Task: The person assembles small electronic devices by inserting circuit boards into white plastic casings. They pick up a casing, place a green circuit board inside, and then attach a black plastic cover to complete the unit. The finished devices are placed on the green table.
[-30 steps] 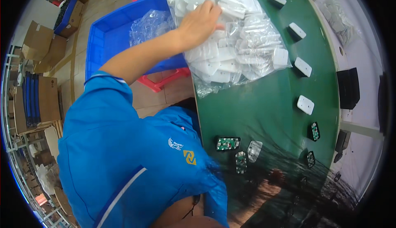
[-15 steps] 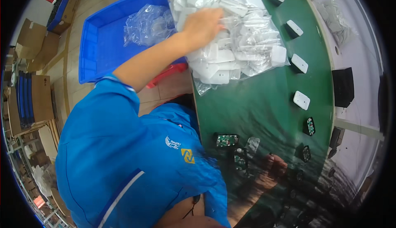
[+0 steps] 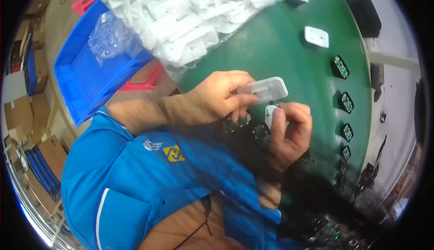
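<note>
My left hand pinches a translucent white plastic cover by one end, its fingers closed on that edge. Close beside it, my right hand is closed, with a small white piece between thumb and fingers; its exact kind is unclear. Under the hands lie a black case with a green circuit board and a second dark case, both partly hidden by hands and dark hair strands. A large clear bag of white plastic covers lies beyond my left hand.
Black cases with green boards stand in a row along the green table's right side. Farther along, several cases bear white covers. A blue bin with crumpled clear plastic stands left, by a red stool.
My left hand has left the bag and come to the middle, now holding a translucent cover. My right hand has risen beside it with a small white piece. The view has shifted.
</note>
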`<state>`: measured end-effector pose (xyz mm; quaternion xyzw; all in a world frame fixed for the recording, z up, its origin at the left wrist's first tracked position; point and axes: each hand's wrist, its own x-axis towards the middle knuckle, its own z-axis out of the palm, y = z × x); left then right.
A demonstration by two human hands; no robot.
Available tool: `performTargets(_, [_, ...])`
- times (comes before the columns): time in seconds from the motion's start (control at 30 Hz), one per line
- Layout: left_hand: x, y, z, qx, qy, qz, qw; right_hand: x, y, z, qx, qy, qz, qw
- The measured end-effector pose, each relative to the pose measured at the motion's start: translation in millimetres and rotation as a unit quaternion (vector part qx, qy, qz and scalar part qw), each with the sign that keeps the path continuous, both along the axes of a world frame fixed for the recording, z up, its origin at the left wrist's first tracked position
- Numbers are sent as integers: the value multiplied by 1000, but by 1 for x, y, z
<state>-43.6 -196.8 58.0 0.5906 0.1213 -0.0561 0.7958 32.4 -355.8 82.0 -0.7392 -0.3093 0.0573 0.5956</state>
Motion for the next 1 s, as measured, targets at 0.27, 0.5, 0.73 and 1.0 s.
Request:
performTargets(0.27, [19,-19,4,-22,35,-29,999,5,-21,-16,-102,-166,-67,979])
performTargets(0.5, [21,-29,3,41,11,-33,999,3,-27,-27,-73,-119,-72,988])
performTargets(0.73, [20,-33,-5,163,-56,-30,985,4,-34,-29,-88,-141,-61,984])
performTargets(1.0, [24,-39,2,156,-65,-43,985,4,-41,-18,-102,-167,-47,979])
